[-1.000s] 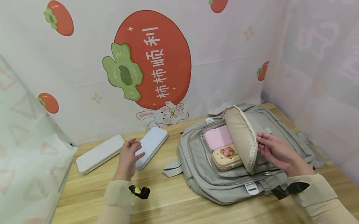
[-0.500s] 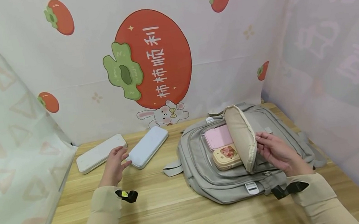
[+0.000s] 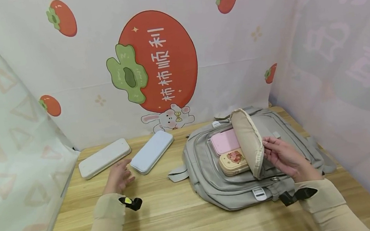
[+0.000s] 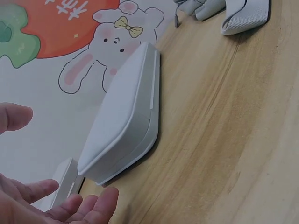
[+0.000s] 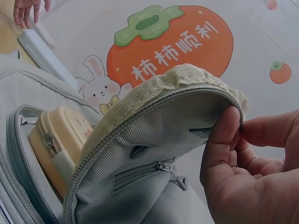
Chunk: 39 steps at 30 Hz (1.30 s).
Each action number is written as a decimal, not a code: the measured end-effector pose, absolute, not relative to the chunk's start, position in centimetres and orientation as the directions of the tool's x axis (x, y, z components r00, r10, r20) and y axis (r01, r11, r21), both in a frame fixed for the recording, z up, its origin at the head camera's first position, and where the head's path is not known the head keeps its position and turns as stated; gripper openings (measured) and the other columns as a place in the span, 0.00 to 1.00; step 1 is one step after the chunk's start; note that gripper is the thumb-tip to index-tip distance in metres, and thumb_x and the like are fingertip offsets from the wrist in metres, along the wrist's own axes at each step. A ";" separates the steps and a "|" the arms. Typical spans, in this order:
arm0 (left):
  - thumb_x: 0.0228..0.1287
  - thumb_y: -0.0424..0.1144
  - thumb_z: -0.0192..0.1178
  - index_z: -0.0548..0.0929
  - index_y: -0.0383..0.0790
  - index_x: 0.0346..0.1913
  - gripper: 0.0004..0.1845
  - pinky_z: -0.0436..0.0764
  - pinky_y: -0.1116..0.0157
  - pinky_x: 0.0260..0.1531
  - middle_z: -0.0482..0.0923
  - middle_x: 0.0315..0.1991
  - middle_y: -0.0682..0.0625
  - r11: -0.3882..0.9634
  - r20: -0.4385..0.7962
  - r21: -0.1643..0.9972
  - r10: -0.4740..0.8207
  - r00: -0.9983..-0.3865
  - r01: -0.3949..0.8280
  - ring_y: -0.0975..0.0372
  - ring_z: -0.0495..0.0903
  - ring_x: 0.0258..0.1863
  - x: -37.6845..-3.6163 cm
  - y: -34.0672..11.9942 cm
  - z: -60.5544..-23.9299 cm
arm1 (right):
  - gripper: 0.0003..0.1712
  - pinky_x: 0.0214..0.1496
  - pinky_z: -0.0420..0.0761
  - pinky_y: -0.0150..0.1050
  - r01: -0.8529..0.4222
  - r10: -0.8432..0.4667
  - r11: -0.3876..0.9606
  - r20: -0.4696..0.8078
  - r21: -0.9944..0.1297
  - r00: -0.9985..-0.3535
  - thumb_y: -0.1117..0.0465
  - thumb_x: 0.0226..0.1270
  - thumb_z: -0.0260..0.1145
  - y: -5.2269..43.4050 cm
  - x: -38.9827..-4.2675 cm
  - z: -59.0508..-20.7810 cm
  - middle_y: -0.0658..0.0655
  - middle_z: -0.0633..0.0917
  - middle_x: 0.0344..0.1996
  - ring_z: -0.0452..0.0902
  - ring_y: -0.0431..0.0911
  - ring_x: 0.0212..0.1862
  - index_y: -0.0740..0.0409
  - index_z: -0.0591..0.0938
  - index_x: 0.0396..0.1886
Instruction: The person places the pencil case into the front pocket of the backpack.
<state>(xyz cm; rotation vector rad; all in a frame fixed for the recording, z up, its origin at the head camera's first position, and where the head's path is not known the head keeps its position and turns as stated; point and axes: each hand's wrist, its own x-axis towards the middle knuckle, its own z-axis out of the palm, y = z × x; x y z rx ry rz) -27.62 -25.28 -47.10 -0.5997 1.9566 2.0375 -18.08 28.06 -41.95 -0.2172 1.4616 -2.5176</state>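
Observation:
A grey backpack (image 3: 210,188) lies flat at the right of the table. My right hand (image 3: 285,157) pinches the edge of its zippered pocket flap (image 3: 249,142) and holds it raised; the right wrist view shows thumb and finger on the zipper edge. Inside the pocket sit a pink case (image 3: 225,142) and a cream zip case (image 3: 233,162) with a printed picture, both partly under the flap. My left hand (image 3: 118,176), fingers loosely spread and holding nothing, hovers near the close end of a pale blue case (image 3: 153,151). Left of that lies a white case (image 3: 104,158).
The wooden table (image 3: 183,222) meets a printed cloth backdrop (image 3: 230,87) behind, with more cloth hanging at both sides. A backpack strap (image 3: 178,174) sticks out toward the blue case. White buckles (image 3: 259,194) show along the backpack's side.
My left hand has moved left and a little lower, from over the blue case to beside its near end. My right hand and the raised flap stay put.

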 end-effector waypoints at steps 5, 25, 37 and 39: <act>0.80 0.45 0.53 0.39 0.33 0.82 0.44 0.74 0.49 0.65 0.29 0.82 0.36 -0.078 -0.460 0.887 -0.076 -0.885 -0.454 0.43 0.43 0.78 -27.8 -25.0 -47.7 | 0.13 0.47 0.82 0.32 0.113 -0.263 -0.486 0.021 -0.866 -0.965 0.70 0.85 0.47 28.1 -18.0 -41.9 0.54 0.83 0.42 0.82 0.41 0.44 0.62 0.80 0.48; 0.77 0.41 0.60 0.32 0.35 0.82 0.51 0.78 0.54 0.58 0.29 0.82 0.34 0.039 -0.430 0.900 -0.092 -0.898 -0.435 0.45 0.46 0.79 -28.6 -23.4 -49.2 | 0.14 0.48 0.82 0.32 0.106 -0.270 -0.479 0.031 -0.871 -0.962 0.71 0.85 0.45 28.2 -18.0 -42.1 0.54 0.83 0.43 0.82 0.41 0.45 0.62 0.79 0.49; 0.74 0.40 0.63 0.38 0.28 0.82 0.51 0.84 0.68 0.39 0.40 0.80 0.29 0.251 -0.399 0.878 -0.088 -0.913 -0.408 0.48 0.68 0.62 -28.8 -23.4 -49.6 | 0.14 0.47 0.82 0.32 0.107 -0.273 -0.490 0.036 -0.865 -0.961 0.71 0.85 0.46 28.2 -18.0 -42.0 0.55 0.83 0.42 0.82 0.41 0.45 0.63 0.79 0.48; 0.73 0.40 0.64 0.42 0.26 0.81 0.49 0.84 0.69 0.36 0.44 0.78 0.27 0.299 -0.382 0.871 -0.083 -0.920 -0.389 0.54 0.75 0.51 -28.9 -23.6 -49.9 | 0.14 0.47 0.82 0.32 0.107 -0.270 -0.486 0.033 -0.868 -0.962 0.71 0.85 0.45 28.2 -18.0 -42.1 0.54 0.83 0.42 0.82 0.41 0.45 0.63 0.79 0.48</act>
